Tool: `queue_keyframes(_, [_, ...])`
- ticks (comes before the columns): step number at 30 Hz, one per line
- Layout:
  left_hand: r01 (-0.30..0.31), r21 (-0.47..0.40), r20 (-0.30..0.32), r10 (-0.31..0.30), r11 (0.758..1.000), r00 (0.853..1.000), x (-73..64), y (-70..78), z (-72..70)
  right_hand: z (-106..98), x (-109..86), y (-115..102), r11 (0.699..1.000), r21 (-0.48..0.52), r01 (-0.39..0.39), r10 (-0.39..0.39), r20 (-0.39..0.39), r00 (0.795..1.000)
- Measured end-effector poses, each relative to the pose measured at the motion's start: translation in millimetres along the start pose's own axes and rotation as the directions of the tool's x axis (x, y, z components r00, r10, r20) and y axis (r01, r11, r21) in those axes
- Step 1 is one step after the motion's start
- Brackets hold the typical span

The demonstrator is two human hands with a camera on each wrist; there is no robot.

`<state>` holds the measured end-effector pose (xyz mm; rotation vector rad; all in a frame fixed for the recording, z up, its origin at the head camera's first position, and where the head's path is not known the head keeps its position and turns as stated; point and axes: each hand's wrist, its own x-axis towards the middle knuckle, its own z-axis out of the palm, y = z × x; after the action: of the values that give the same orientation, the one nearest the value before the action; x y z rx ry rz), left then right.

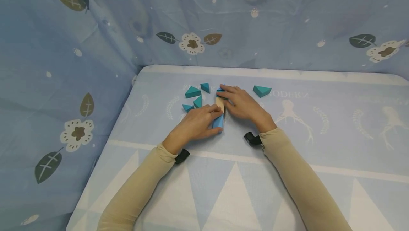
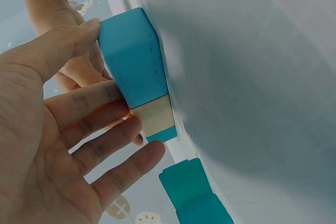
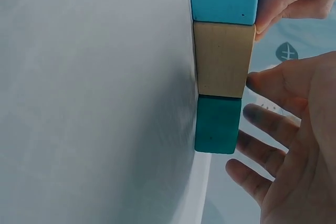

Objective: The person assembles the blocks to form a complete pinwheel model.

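Note:
A row of blocks lies between the hands: a blue block (image 2: 134, 59) at the near end, a plain wooden block (image 3: 223, 59) in the middle and a teal block (image 3: 218, 124) at the far end. My left hand (image 1: 198, 122) touches the blue block with its thumb at the near corner. Its spread fingers lie along the row's left side. From the right, my right hand (image 1: 241, 103) reaches over the far end, its thumb against the wooden block's edge. Its other fingers, loosely spread, stay around the teal block, partly hiding it in the head view.
Several loose teal blocks, including a wedge-shaped one (image 1: 193, 92), lie left of the row. Another teal triangular block (image 1: 262, 91) is to the right of my right hand. A patterned cloth covers the table (image 1: 345, 142), and a blue curtain (image 1: 230, 21) hangs behind.

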<state>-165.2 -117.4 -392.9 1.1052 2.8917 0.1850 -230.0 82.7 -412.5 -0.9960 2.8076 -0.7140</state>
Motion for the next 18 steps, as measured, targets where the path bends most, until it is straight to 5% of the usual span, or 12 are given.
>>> queue_keyframes(18, [0.003,0.014,0.018,-0.003,1.0,1.0,0.2,0.7,-0.7,-11,-34.2,3,0.992,-0.119,-0.033,0.025,-0.067,0.997])
